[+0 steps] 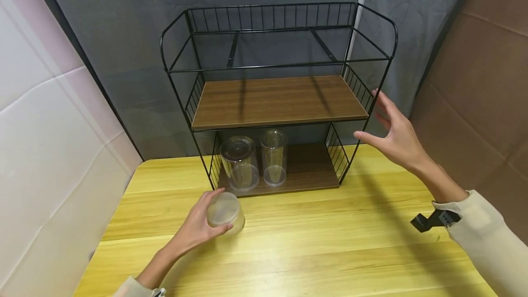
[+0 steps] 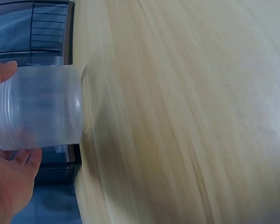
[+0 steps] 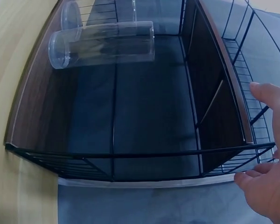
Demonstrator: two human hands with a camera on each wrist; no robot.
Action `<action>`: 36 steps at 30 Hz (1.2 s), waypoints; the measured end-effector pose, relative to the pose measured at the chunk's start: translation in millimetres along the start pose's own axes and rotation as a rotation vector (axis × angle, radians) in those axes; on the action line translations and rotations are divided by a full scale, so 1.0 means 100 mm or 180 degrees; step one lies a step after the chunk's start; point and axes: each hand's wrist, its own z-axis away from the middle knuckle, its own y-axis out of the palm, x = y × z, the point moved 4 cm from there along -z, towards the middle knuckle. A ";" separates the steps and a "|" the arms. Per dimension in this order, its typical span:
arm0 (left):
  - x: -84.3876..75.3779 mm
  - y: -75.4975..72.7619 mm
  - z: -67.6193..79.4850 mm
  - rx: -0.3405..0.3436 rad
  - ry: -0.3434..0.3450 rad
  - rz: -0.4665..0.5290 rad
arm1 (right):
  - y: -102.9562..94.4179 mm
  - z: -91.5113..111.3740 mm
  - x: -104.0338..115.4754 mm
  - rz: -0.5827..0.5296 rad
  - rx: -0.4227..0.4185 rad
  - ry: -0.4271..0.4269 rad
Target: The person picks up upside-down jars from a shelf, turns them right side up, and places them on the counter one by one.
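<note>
My left hand (image 1: 195, 223) grips a short, clear plastic jar (image 1: 226, 212) with thumb and fingers on opposite sides. In the left wrist view the ridged rim of this jar is by the palm, and its base is right at the wooden table. My right hand (image 1: 398, 139) is spread at the right side of a black wire rack (image 1: 264, 66). Its thumb is in front of the rack's right post and its fingers are beyond it, not curled round it. On the lower shelf stand a wide clear jar (image 1: 239, 164) and a taller, narrower clear jar (image 1: 274, 157).
The rack's middle wooden shelf (image 1: 276, 100) lies above the two jars, and the top tier is an open frame with two crossbars. Yellow wood-grain table (image 1: 309, 237) extends in front. Grey cloth (image 1: 136, 58) hangs behind, with a white panel (image 1: 53, 127) left and a brown one (image 1: 474, 81) right.
</note>
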 end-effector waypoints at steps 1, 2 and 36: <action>0.00 0.00 0.01 0.0002 0.0006 -0.0009 | 0.01 -0.02 0.00 -0.0027 -0.0008 -0.0018; 0.01 0.00 0.02 0.0002 0.0014 -0.0029 | 0.02 -0.05 0.00 -0.0068 -0.0014 -0.0029; -0.34 -0.09 -0.19 -0.0329 0.0241 -0.0412 | 0.22 -0.34 -0.10 -0.0660 -0.0146 -0.0196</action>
